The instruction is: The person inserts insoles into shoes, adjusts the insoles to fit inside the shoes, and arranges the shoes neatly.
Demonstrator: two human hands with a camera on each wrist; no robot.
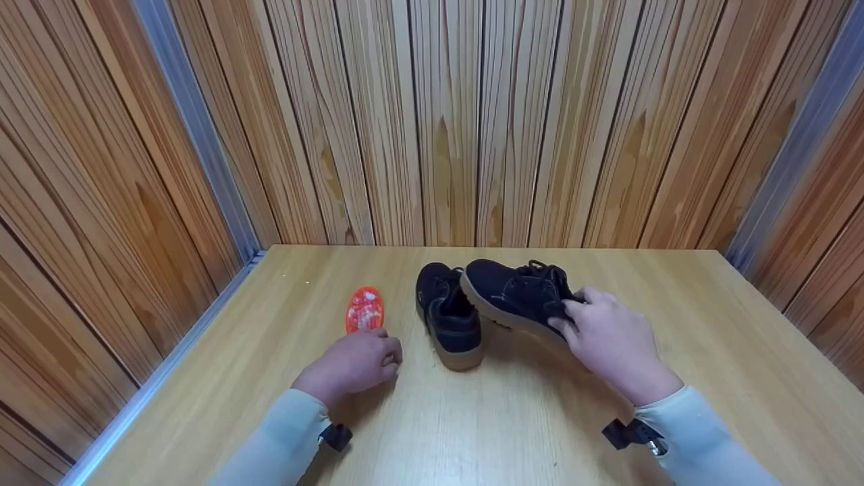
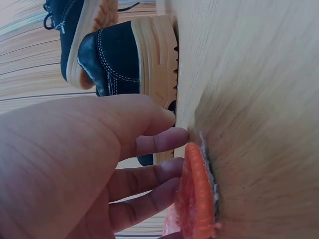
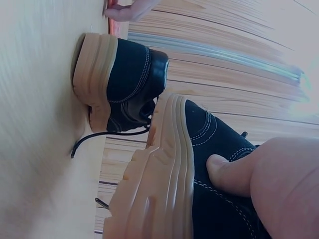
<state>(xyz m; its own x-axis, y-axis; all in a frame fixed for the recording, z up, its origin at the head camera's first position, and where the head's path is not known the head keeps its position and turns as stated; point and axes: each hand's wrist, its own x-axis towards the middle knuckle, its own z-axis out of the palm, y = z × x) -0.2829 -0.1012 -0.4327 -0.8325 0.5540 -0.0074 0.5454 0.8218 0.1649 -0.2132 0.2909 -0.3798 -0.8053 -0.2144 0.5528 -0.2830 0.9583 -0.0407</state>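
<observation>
My right hand [image 1: 614, 341] grips a dark navy shoe [image 1: 516, 293] by its ankle collar, the thumb pressed on its side in the right wrist view. This shoe is tilted, its thick tan sole [image 3: 164, 184] raised off the table and its toe over the other shoe. The second navy shoe [image 1: 461, 331] stands upright on the table, heel towards me. To its left lies an oval orange-red brush [image 1: 364, 309] with a whitish pattern and a greyish fringe underneath [image 2: 213, 181]. My left hand [image 1: 354, 364] is at its near end, fingertips against or close to it, thumb apart.
The wooden table [image 1: 236, 405] carries the shoes and brush. Wood-patterned panels [image 1: 445, 135] rise behind it and at both sides, with metal strips at the corners. A loose dark lace [image 3: 102, 134] hangs by the standing shoe in the right wrist view.
</observation>
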